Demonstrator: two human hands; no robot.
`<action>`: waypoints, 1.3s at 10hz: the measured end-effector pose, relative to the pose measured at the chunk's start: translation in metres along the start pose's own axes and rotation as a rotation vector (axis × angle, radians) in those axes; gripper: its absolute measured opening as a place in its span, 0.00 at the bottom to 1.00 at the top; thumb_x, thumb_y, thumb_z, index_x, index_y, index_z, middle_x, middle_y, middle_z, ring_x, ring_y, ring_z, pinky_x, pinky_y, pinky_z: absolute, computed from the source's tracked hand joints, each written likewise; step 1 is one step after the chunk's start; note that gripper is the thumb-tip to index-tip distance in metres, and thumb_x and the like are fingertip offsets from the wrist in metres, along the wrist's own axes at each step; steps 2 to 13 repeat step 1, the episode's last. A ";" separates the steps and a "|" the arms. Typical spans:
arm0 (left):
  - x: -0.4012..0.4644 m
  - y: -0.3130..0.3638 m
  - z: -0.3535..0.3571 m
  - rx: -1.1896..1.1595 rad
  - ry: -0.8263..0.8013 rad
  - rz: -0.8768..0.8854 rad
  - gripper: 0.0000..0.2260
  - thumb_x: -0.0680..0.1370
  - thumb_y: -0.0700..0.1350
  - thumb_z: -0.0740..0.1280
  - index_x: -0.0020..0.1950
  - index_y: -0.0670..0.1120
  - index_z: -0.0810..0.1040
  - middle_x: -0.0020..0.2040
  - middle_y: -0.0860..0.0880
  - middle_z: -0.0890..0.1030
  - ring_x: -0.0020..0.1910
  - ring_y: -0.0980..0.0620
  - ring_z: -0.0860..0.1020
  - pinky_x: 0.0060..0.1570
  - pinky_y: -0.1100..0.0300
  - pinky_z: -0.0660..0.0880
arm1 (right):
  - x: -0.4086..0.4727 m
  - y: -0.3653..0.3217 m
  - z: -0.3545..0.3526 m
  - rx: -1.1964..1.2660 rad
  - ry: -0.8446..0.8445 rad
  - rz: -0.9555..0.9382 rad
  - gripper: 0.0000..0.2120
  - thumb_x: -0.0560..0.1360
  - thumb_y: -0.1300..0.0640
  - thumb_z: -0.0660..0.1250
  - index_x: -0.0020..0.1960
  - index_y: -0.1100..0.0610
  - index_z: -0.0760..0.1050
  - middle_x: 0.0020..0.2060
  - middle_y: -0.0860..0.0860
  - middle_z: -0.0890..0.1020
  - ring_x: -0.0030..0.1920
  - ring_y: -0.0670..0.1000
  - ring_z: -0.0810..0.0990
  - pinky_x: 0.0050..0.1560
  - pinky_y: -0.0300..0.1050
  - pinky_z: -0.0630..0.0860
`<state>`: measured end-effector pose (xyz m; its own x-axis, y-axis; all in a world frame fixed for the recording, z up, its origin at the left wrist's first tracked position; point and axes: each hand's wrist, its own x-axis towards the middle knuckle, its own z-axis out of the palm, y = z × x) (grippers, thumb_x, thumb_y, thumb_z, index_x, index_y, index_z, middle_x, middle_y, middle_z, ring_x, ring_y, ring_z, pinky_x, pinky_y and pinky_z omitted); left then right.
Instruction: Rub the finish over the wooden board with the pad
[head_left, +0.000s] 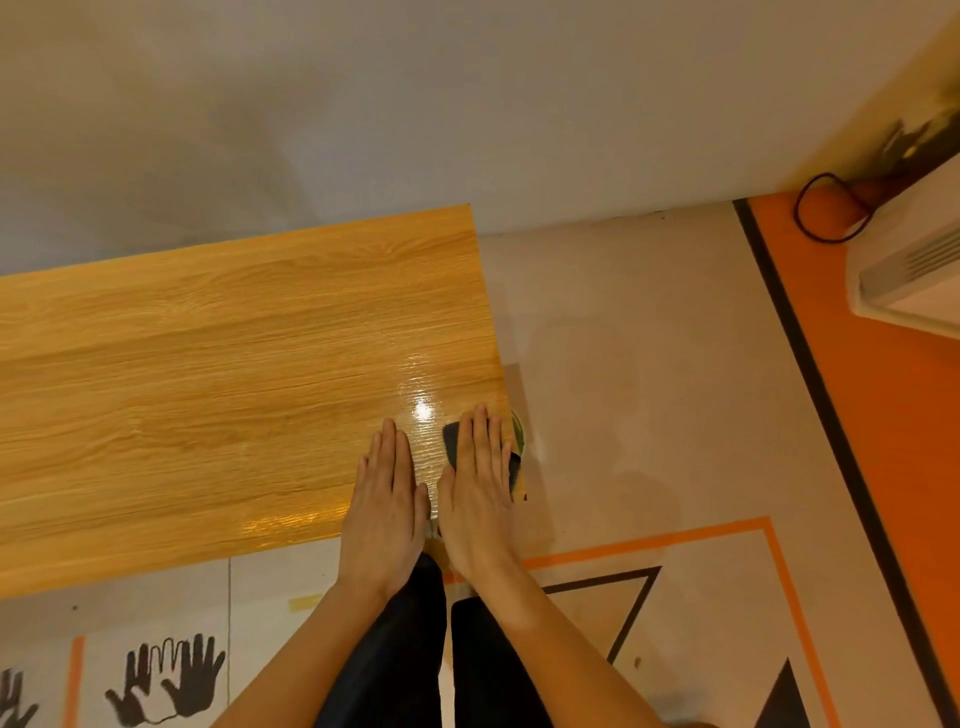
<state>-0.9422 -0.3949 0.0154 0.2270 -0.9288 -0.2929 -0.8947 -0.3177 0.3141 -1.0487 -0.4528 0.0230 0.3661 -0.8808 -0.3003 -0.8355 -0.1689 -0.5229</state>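
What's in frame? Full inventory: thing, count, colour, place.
wooden board: 1, honey-brown with grain, left and centre; glossy wet patch near its right end.
pad: 1, dark, near the board's right edge, under the right hand.
green object: 1, mostly hidden past the board's right edge; cannot tell what it is.
floor: pale, with orange and black stripes and triangles on the right.
handprint marks: several, black, on the floor lower left.
cable: 1, black, looped, upper right.
white unit: 1, vented, right edge.
wall: pale grey, top.
trouser legs: 2, dark, bottom centre.
left hand: flat on the board.
right hand: flat, pressing the pad.
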 end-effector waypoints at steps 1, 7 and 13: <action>0.000 0.002 -0.001 0.006 0.002 -0.026 0.30 0.81 0.55 0.39 0.80 0.40 0.42 0.81 0.44 0.40 0.81 0.47 0.41 0.78 0.55 0.39 | -0.008 0.009 -0.020 0.294 0.020 -0.022 0.27 0.83 0.55 0.48 0.78 0.55 0.41 0.78 0.49 0.42 0.78 0.46 0.39 0.79 0.49 0.46; 0.000 0.002 -0.001 0.006 0.002 -0.026 0.30 0.81 0.55 0.39 0.80 0.40 0.42 0.81 0.44 0.40 0.81 0.47 0.41 0.78 0.55 0.39 | -0.008 0.009 -0.020 0.294 0.020 -0.022 0.27 0.83 0.55 0.48 0.78 0.55 0.41 0.78 0.49 0.42 0.78 0.46 0.39 0.79 0.49 0.46; 0.000 0.002 -0.001 0.006 0.002 -0.026 0.30 0.81 0.55 0.39 0.80 0.40 0.42 0.81 0.44 0.40 0.81 0.47 0.41 0.78 0.55 0.39 | -0.008 0.009 -0.020 0.294 0.020 -0.022 0.27 0.83 0.55 0.48 0.78 0.55 0.41 0.78 0.49 0.42 0.78 0.46 0.39 0.79 0.49 0.46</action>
